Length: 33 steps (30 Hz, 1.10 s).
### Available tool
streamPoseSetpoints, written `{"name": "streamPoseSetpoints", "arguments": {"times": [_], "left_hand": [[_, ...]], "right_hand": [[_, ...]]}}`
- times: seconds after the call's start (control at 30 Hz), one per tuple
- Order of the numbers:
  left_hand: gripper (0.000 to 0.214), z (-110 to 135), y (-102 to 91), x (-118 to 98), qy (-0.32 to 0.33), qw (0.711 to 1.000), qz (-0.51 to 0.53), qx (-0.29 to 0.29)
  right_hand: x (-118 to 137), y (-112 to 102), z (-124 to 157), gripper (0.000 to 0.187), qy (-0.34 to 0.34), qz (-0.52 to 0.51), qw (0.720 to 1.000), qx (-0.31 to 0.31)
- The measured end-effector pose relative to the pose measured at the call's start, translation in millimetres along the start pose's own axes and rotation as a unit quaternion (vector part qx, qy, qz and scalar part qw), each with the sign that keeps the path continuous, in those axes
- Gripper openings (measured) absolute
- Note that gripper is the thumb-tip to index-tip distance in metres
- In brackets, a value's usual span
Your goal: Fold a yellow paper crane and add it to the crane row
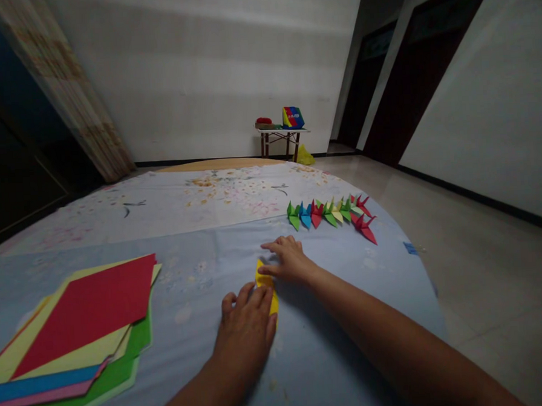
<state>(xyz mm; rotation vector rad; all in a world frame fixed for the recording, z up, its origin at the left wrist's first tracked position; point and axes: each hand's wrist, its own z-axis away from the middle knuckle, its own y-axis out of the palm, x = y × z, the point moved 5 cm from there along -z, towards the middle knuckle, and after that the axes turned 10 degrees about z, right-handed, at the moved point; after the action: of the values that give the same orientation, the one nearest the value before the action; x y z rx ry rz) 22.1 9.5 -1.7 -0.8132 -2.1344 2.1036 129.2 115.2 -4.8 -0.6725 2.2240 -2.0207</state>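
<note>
A small folded yellow paper point(264, 281) lies on the light blue cloth point(338, 272) in front of me. My left hand point(246, 326) rests flat on its near end, fingers stretched forward and pressed down. My right hand point(287, 260) lies over its far end, fingers flat and pointing left. Both hands press the paper against the cloth, and most of it is hidden under them.
A stack of coloured paper sheets point(78, 334), red on top, lies at the left. A row of folded paper cranes point(330, 215) in several colours sits beyond my right hand. A small table point(282, 137) with a colourful box stands by the far wall. Bare floor lies to the right.
</note>
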Motion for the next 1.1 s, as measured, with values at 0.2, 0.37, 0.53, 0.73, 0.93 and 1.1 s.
{"name": "streamPoseSetpoints", "arguments": {"times": [0.2,0.37,0.53,0.73,0.93,1.1], "left_hand": [[0.031,3,-16.4,9,0.036,0.998,0.042,0.02],[0.026,-1,-32.1,25,0.043,0.999,0.013,-0.018],[0.028,-4,-36.5,26,0.034,0.997,-0.022,-0.069],[0.026,-5,-27.6,17,0.038,0.998,-0.052,-0.028],[0.025,-4,-27.3,22,0.038,0.998,-0.022,-0.052],[0.023,-7,-24.0,26,0.043,0.996,0.029,-0.069]], "right_hand": [[-6,12,16,0.052,0.002,0.0,1.0,0.011],[-3,10,18,0.051,-0.009,-0.003,1.0,-0.003],[-3,10,20,0.05,-0.019,-0.007,1.0,-0.013],[-2,6,21,0.045,-0.03,-0.025,0.999,-0.034],[-2,-10,26,0.035,-0.018,-0.015,1.0,-0.018],[7,-7,31,0.034,-0.031,-0.004,0.999,0.028]]}}
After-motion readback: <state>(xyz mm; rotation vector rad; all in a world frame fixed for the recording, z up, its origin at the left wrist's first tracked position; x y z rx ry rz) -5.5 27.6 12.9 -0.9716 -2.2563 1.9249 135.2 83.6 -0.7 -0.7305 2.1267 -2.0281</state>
